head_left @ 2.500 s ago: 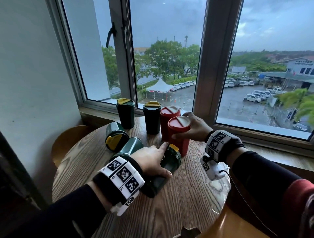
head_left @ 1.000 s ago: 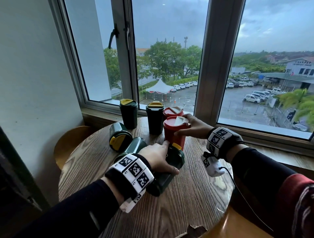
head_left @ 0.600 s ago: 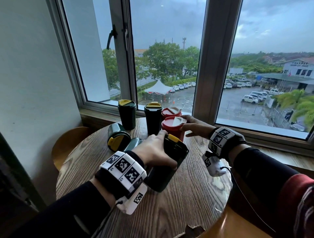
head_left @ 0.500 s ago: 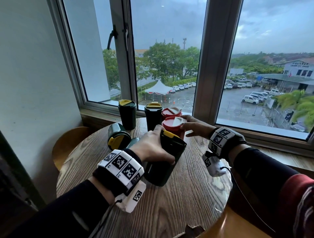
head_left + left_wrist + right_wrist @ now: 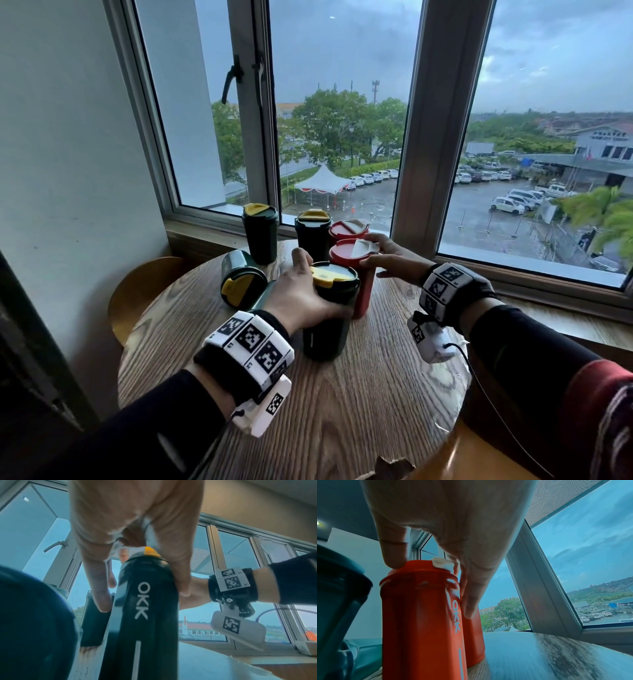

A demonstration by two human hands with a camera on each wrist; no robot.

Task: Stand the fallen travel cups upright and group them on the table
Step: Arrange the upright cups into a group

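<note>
The left hand (image 5: pixel 301 291) grips an upright green cup (image 5: pixel 329 308) mid-table; the right hand (image 5: pixel 394 262) steadies a red cup (image 5: pixel 356 270) just beyond. Next: release, then raise the fallen cup (image 5: pixel 241 279) (left of them).

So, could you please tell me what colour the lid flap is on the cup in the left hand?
Yellow, on the dark green cup; clearest in the head view.

Window (image 5: pixel 342 102) behind, wooden chair (image 5: pixel 137 291) left.
</note>
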